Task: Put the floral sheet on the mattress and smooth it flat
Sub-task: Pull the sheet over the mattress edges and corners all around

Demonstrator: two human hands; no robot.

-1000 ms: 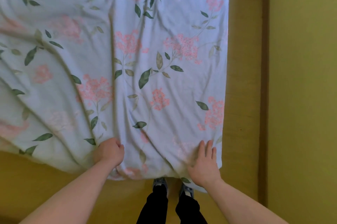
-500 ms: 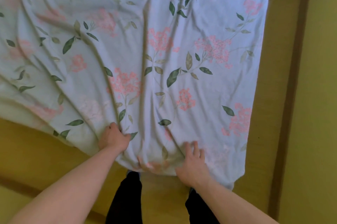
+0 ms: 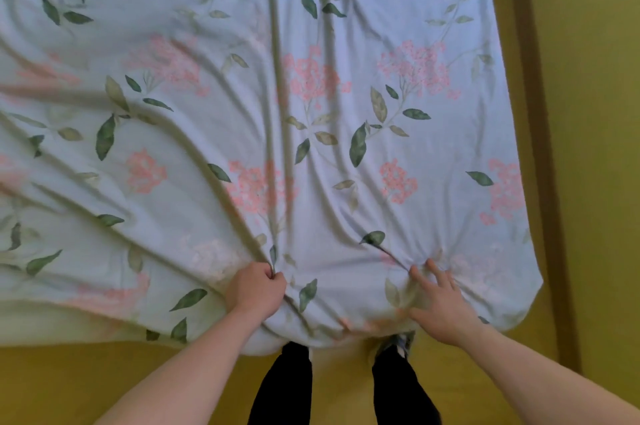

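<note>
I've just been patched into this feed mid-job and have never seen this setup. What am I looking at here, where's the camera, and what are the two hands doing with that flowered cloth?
There is no machine: this is a person working with bare hands. The single picture comes from a camera worn on the head, looking forward and down, so the arms reach in from the bottom edge and the dark trouser legs show below.

The floral sheet, pale with pink blossoms and green leaves, is spread out ahead and fills most of the view. It is not flat: long creases fan out from the near edge. What lies under it is hidden; yellowish flooring shows to the right and below.

The left hand grips a bunch of the sheet near its near edge. The right hand rests on the sheet with fingers spread, gripping nothing.
</note>
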